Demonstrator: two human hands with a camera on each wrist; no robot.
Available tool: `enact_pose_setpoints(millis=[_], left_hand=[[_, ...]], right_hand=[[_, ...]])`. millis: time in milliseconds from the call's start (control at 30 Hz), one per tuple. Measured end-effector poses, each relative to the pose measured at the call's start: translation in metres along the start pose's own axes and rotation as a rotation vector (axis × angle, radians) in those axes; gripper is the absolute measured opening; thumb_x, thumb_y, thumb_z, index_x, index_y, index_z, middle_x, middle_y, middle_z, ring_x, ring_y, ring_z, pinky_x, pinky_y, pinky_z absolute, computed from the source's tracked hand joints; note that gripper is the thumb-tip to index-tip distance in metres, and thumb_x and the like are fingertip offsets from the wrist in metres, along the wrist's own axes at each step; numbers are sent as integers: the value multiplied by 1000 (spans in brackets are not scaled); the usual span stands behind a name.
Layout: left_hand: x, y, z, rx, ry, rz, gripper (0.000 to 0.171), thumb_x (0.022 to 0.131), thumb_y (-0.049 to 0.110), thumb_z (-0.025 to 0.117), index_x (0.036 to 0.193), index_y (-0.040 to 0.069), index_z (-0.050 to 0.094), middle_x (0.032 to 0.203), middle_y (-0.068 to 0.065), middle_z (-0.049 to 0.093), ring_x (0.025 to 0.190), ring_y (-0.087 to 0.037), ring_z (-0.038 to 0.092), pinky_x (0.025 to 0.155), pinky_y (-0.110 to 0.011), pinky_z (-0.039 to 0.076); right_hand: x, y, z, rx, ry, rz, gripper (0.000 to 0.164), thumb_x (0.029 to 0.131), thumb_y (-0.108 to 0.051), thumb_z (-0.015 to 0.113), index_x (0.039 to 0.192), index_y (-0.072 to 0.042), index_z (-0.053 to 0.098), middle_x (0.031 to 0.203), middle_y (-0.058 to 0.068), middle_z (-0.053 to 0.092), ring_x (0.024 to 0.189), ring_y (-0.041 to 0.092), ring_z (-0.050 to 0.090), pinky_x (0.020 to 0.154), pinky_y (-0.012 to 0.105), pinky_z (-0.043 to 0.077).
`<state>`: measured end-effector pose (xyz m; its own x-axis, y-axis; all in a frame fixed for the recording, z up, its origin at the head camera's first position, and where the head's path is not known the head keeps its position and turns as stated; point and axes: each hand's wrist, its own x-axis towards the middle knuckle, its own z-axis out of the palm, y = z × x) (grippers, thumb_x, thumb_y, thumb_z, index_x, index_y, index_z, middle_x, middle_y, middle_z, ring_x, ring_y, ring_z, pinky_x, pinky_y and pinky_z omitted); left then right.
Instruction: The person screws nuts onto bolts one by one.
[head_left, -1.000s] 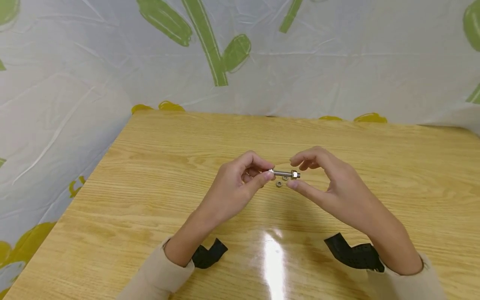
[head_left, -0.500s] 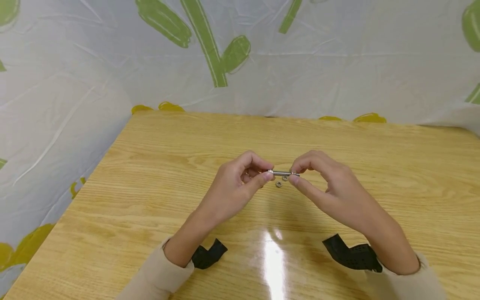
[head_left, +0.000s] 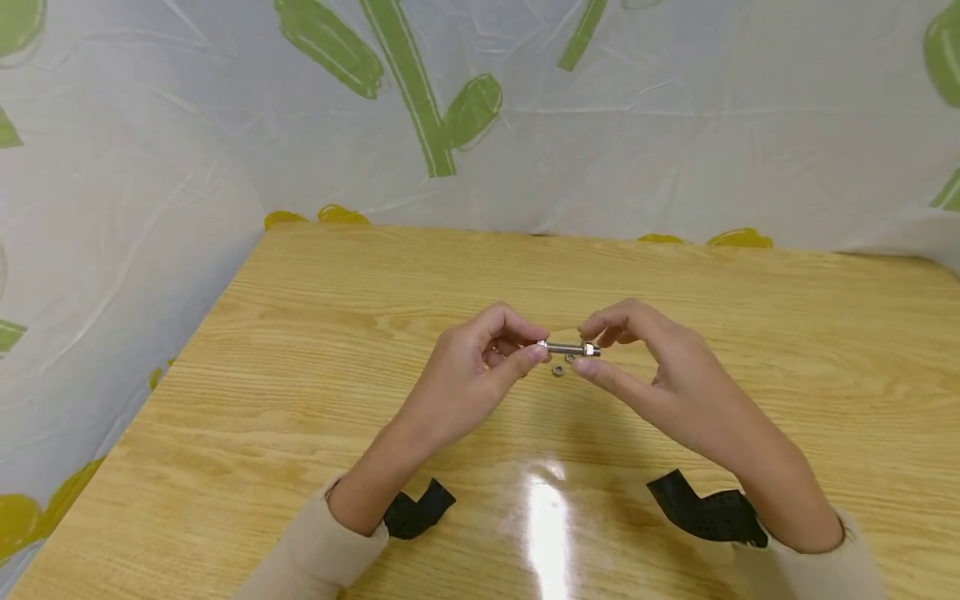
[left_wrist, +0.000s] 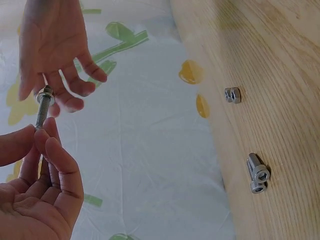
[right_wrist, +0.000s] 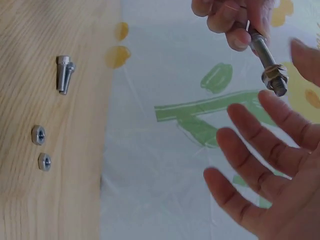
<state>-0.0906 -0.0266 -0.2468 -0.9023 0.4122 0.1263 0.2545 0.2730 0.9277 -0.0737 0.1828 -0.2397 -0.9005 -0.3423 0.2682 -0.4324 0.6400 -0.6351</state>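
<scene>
A metal bolt (head_left: pixel 564 348) lies level between the hands, above the table. My left hand (head_left: pixel 476 371) pinches its head end between thumb and fingers. On the threaded end sits a hex nut (head_left: pixel 589 350) with a wider ring against it; in the right wrist view the bolt's tip (right_wrist: pixel 281 92) sticks out past them. My right hand (head_left: pixel 667 375) is around that end, thumb and forefinger parted on either side of the nut. The right wrist view shows its other fingers (right_wrist: pixel 250 160) spread and holding nothing. The bolt head is mostly hidden by the left fingertips.
Two loose nuts (left_wrist: pixel 232 95) lie on the wooden table (head_left: pixel 337 333) below the bolt. Two socket-head bolts (right_wrist: pixel 62 75) lie together nearby, hidden from the head view. A pale sheet (head_left: pixel 600 150) with painted plants hangs behind the table's far edge.
Half a second ago my right thumb and forefinger pinched the nut; now they have parted from it, as they were one second ago. The left hand and bolt have stayed in place.
</scene>
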Motion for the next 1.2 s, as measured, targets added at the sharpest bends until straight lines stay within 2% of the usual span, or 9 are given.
enact_pose_setpoints(millis=[133, 200, 333, 567, 733, 967, 1033, 1133, 1200], left_hand=[[0, 0, 0, -2, 1, 0, 13, 91, 14, 60, 103, 8, 61, 94, -3, 67, 73, -11, 60, 62, -26, 51], [0, 0, -1, -3, 1, -1, 13, 91, 14, 60, 103, 8, 61, 94, -2, 67, 73, -11, 60, 62, -26, 50], [0, 0, -1, -2, 1, 0, 13, 91, 15, 60, 103, 8, 61, 93, -2, 67, 73, -11, 59, 62, -26, 50], [0, -1, -1, -7, -4, 11, 13, 91, 15, 60, 102, 8, 61, 93, -2, 67, 75, -10, 60, 65, -26, 52], [0, -2, 0, 16, 2, 19, 12, 91, 16, 61, 101, 9, 62, 93, 1, 67, 77, -8, 60, 68, -29, 52], [0, -1, 0, 8, 10, 16, 11, 91, 17, 61, 100, 11, 63, 93, 3, 67, 77, -8, 60, 68, -30, 53], [0, -1, 0, 5, 9, 14, 11, 91, 17, 61, 100, 11, 62, 93, 3, 67, 77, -8, 60, 69, -30, 52], [0, -1, -1, 11, 8, 15, 11, 91, 16, 61, 100, 11, 62, 93, 3, 66, 77, -9, 60, 69, -30, 52], [0, -2, -1, 14, 7, 7, 11, 90, 16, 61, 100, 11, 62, 93, 2, 66, 76, -10, 60, 67, -28, 52]], right_hand=[[1, 0, 0, 8, 26, -87, 30, 84, -12, 70, 109, -16, 55, 102, -9, 59, 96, 8, 54, 84, 25, 42], [2, 1, 1, 5, 45, -131, 30, 82, -7, 70, 106, -15, 55, 101, -11, 59, 93, 4, 54, 86, 17, 41], [2, 1, 2, -1, 60, -160, 27, 81, -4, 70, 102, -15, 57, 102, -10, 58, 94, 2, 54, 86, 13, 41], [2, 1, 2, -11, 38, -112, 17, 87, -9, 65, 97, -20, 58, 102, -10, 57, 95, 2, 52, 83, 17, 40], [3, 1, 5, -10, 29, -79, 6, 92, -12, 58, 91, -18, 57, 101, -7, 58, 93, 5, 50, 79, 23, 41], [3, -2, 8, -29, 41, -7, 25, 100, -22, 44, 85, -18, 63, 93, -6, 61, 87, 9, 51, 75, 29, 42], [2, -2, 6, -31, 27, 6, 23, 99, -22, 45, 88, -18, 64, 94, -6, 61, 87, 9, 51, 76, 30, 43], [0, -2, 2, -28, -6, 20, 10, 95, -25, 54, 98, -20, 62, 100, -7, 60, 93, 10, 51, 77, 34, 44], [-1, -2, 0, -26, -16, 13, 16, 90, -26, 62, 104, -21, 59, 104, -8, 58, 96, 13, 52, 78, 37, 43]])
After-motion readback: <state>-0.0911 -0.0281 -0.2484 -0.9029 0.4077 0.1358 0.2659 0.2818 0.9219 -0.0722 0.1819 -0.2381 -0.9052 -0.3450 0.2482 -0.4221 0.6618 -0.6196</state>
